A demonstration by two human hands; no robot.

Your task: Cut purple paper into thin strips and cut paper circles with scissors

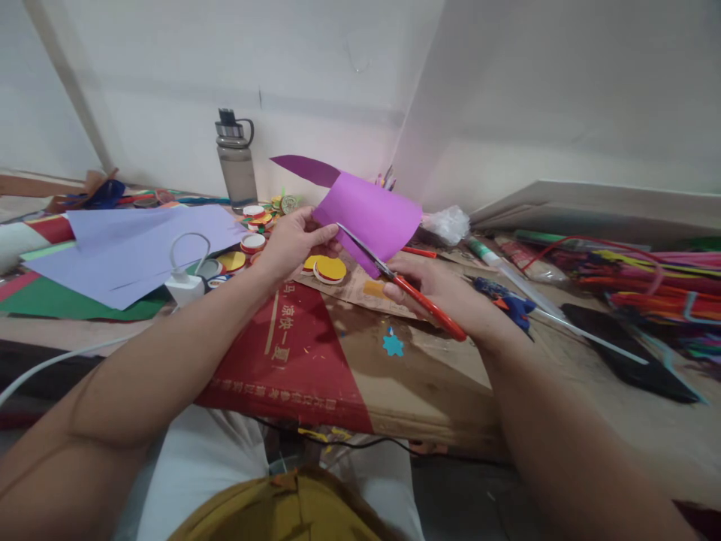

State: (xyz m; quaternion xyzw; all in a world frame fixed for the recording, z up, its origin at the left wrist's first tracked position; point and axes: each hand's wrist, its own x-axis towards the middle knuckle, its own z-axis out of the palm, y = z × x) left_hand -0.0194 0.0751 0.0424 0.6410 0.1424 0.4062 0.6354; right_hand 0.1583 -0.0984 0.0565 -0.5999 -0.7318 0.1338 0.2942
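Observation:
A curled sheet of purple paper (375,214) is up in the air over the table. My left hand (298,240) pinches its lower left edge between thumb and fingers. Red-handled scissors (420,299) are in my right hand (420,285), fingers wrapped round the handles. Their blades point up and left across the paper, with the tips close to my left thumb. Below lies a small blue flower-shaped cutout (393,343) on the cardboard. Yellow and red discs (330,269) rest just behind and beneath my hands.
A water bottle (236,161) stands by the wall. Lilac sheets (140,244) and a white charger (185,285) with a cable lie left. On the right are a glue gun (507,304), a black tray-like object (625,349) and colourful pipe cleaners (659,289).

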